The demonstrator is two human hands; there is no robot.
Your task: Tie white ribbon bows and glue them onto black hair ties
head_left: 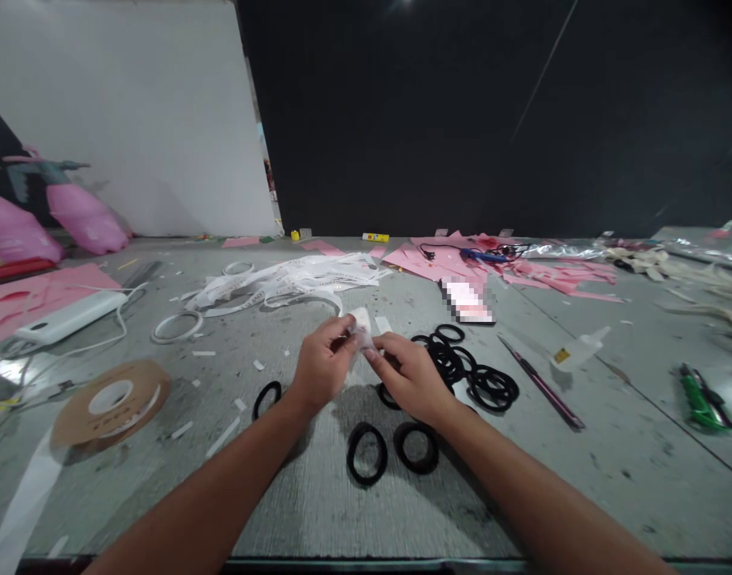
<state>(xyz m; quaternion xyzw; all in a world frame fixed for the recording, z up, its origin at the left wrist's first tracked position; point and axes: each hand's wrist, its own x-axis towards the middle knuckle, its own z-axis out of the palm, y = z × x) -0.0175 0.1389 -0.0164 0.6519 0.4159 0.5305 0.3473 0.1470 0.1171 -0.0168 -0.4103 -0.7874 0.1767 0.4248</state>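
Near the middle of the table, a small white piece [361,323] is pinched between both hands. My left hand [323,359] closes its thumb and fingers on its left side, and my right hand [409,374] grips its lower right edge. A white printed ribbon [300,279] lies in a loose heap just beyond and runs toward the hands. Black elastic rings [450,359] are piled beside my right hand. Two more black rings [367,454] lie in front of the hands, and a single one [266,399] is by my left wrist.
A cardboard ribbon spool [111,403] and a white device with a cord [72,315] are at left. Farther right lie a phone [469,302], a pen-like tool [543,383], a small bottle [582,349] and a green cutter [705,399]. Pink scraps [450,255] line the back.
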